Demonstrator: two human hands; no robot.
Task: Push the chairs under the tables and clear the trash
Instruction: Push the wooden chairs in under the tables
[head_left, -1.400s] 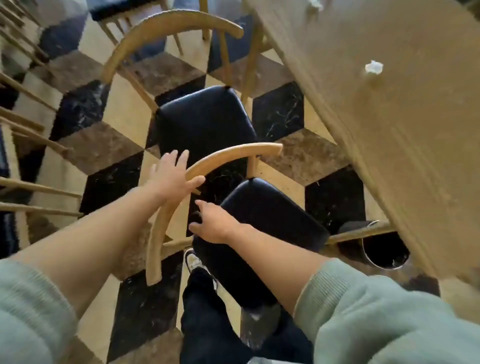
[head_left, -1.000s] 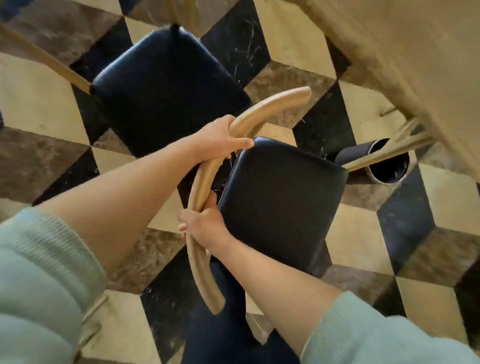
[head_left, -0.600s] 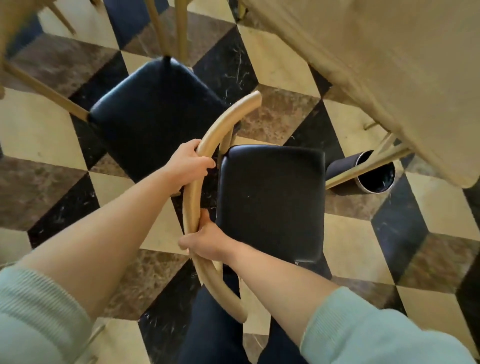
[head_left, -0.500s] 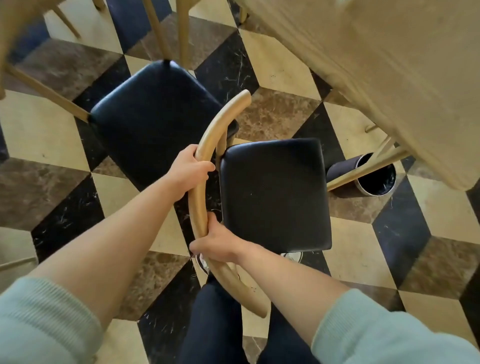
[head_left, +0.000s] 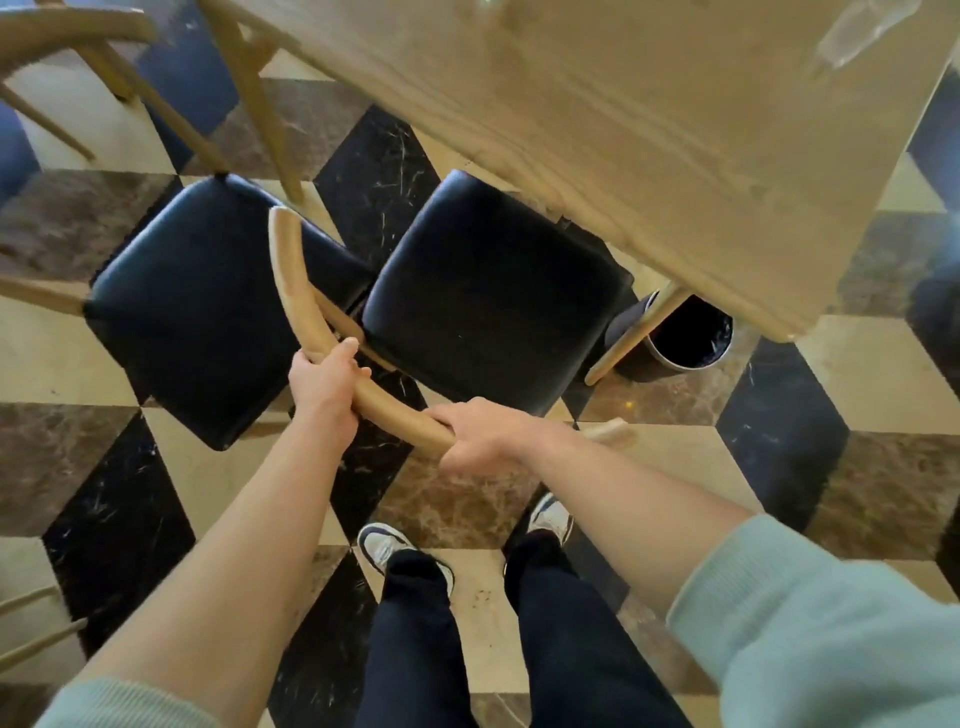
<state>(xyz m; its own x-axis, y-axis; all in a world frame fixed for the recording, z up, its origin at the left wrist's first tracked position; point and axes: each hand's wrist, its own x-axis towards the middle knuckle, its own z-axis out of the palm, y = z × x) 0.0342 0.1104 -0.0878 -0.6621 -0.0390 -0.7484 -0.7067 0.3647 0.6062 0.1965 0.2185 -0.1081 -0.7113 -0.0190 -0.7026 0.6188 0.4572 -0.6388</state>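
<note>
Pale bent wood forms the curved backrest (head_left: 332, 353) of the near chair, a smooth round-edged rail sweeping in an arc from upper left to lower right. Both hands are clenched around it: the left hand (head_left: 324, 382) grips the middle of the curve with the thumb laid over the top, and the right hand (head_left: 480, 434) wraps the rail further along, knuckles up, near its lower right end. The chair's seat (head_left: 491, 296) is a square pad of black, slightly glossy leather-like material with rounded corners; its far corner lies under the edge of the table (head_left: 649, 130), while most of the pad is out in the open. The tabletop is light wood with visible grain — a blurred, translucent crumpled scrap (head_left: 857, 36) lies near its top right corner. A second chair seat (head_left: 208, 306), the same black padding, sits just beside the first on the left, with slim wooden legs and spindles around it. Under the table's corner stands a cylindrical dark bin (head_left: 685, 332) with a shiny metal rim, a slanted wooden leg crossing in front of it. The floor (head_left: 779, 436) is polished stone in a cube pattern — cream, brown-veined and black tiles. Pale green ribbed sleeves are pushed up both forearms.
</note>
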